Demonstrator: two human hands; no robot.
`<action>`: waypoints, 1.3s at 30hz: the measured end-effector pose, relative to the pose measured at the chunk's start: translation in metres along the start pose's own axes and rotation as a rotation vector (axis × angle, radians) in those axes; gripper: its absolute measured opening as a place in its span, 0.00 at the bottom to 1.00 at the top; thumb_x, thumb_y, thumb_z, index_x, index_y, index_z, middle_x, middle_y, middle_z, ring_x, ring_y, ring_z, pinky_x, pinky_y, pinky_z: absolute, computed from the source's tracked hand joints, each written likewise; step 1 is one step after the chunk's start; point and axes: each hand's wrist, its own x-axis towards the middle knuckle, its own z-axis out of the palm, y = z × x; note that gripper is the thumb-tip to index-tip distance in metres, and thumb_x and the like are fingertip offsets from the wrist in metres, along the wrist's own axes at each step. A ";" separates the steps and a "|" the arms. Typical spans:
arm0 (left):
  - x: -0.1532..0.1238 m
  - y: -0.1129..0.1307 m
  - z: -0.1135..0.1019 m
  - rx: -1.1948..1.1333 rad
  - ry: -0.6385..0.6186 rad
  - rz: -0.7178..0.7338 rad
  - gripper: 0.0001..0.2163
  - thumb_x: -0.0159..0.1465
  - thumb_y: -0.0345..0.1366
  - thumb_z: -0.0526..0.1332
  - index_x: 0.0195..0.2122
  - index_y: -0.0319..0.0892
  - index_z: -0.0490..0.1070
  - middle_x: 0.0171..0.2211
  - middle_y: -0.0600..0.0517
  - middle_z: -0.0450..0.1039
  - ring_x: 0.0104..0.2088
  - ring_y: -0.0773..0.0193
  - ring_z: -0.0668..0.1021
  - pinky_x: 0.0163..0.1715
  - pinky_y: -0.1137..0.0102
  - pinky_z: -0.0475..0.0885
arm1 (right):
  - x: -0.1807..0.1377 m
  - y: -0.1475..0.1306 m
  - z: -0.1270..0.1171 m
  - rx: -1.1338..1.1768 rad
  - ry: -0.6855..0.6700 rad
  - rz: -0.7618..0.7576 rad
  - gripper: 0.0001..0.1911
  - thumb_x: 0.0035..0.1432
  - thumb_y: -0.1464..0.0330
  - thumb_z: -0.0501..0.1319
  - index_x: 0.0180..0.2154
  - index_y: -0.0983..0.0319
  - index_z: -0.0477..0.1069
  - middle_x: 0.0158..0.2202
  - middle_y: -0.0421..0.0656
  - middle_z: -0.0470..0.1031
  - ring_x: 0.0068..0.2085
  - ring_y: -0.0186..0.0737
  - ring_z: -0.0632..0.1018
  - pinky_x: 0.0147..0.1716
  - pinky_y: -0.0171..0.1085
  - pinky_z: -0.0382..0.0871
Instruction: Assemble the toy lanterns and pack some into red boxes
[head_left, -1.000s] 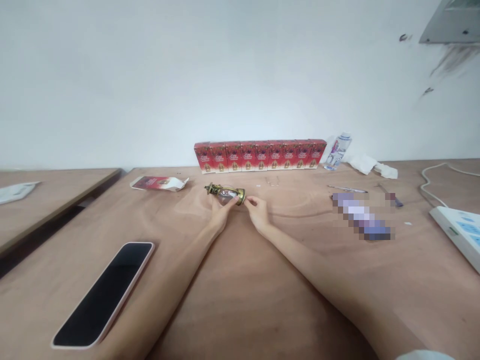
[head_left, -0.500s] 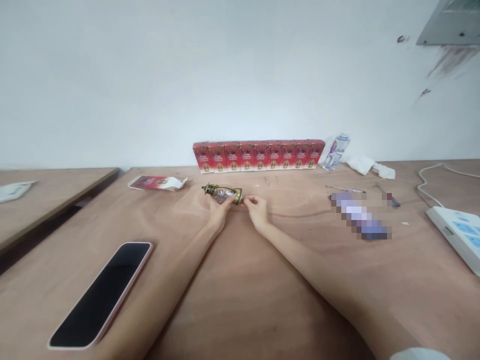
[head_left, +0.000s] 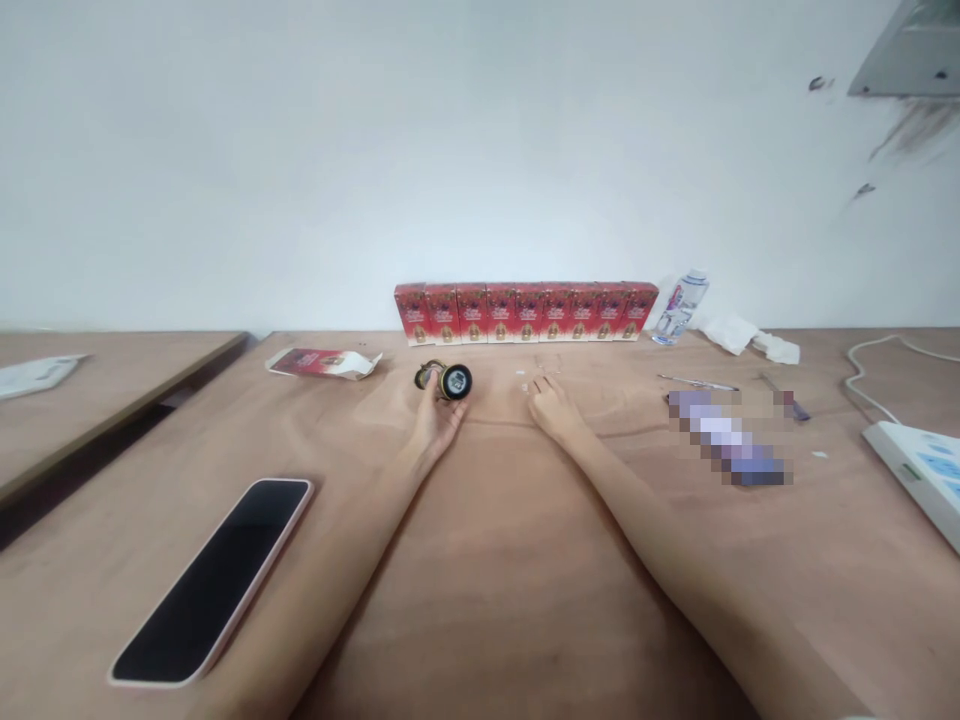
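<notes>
Left hand (head_left: 435,425) curled; right hand (head_left: 553,407) palm-down, apart.

Lantern (head_left: 457,381) before row of boxes (head_left: 529,314), phone (head_left: 214,580) nearer on left, bottle (head_left: 680,307) right of boxes

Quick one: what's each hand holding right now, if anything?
Left hand: holding the small lantern.
Right hand: partly curled at the tabletop; whether it grips anything cannot be told.
</notes>
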 end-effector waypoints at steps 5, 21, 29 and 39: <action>-0.005 0.001 0.003 -0.003 -0.027 -0.009 0.08 0.60 0.40 0.61 0.35 0.42 0.70 0.32 0.51 0.76 0.34 0.66 0.78 0.32 0.76 0.75 | -0.005 -0.014 0.003 -0.116 -0.010 -0.058 0.07 0.53 0.75 0.55 0.32 0.62 0.72 0.38 0.54 0.74 0.48 0.52 0.69 0.52 0.50 0.61; -0.022 -0.012 0.007 0.105 -0.296 0.099 0.12 0.48 0.29 0.69 0.32 0.41 0.69 0.32 0.55 0.76 0.40 0.63 0.78 0.47 0.66 0.70 | -0.014 -0.064 0.048 0.845 0.272 0.395 0.10 0.44 0.62 0.64 0.27 0.62 0.73 0.28 0.41 0.77 0.34 0.39 0.76 0.39 0.39 0.69; -0.021 -0.017 0.008 0.191 -0.311 0.234 0.16 0.45 0.28 0.70 0.34 0.42 0.68 0.32 0.56 0.74 0.38 0.64 0.77 0.45 0.66 0.70 | -0.014 -0.064 0.047 0.929 0.271 0.463 0.11 0.39 0.61 0.65 0.21 0.62 0.73 0.23 0.41 0.77 0.32 0.40 0.76 0.39 0.39 0.67; -0.015 -0.024 0.003 0.374 -0.251 0.431 0.22 0.44 0.32 0.72 0.39 0.42 0.67 0.38 0.53 0.74 0.40 0.62 0.77 0.45 0.65 0.70 | -0.012 -0.061 0.048 0.963 0.236 0.507 0.08 0.38 0.64 0.64 0.20 0.63 0.73 0.21 0.38 0.74 0.28 0.36 0.72 0.33 0.35 0.65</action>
